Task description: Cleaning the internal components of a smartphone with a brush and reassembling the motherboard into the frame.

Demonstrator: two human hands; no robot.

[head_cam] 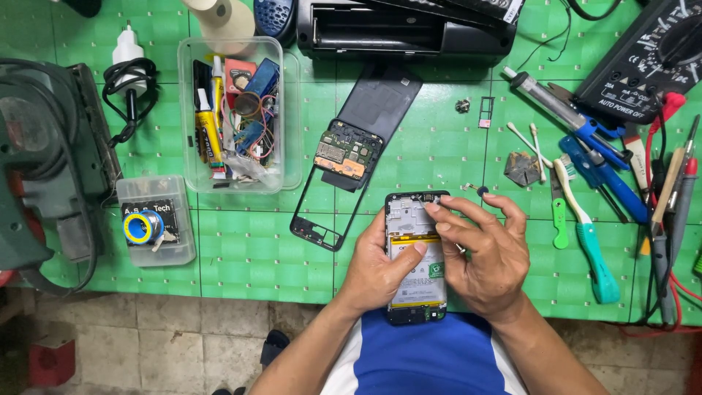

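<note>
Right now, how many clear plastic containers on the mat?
2. The large clear tub, full of tubes and wires, sits upper left of the opened phone; the small lidded box lies below-left of the tub. Others may lie out of frame.

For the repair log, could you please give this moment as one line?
left hand: holds opened phone | right hand: fingers at phone's top edge | removed frame: left on green mat

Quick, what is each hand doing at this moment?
Left hand: closed around the opened phone, thumb on its battery.
Right hand: fingertips touch the phone's top edge; a grip cannot be told.
</note>
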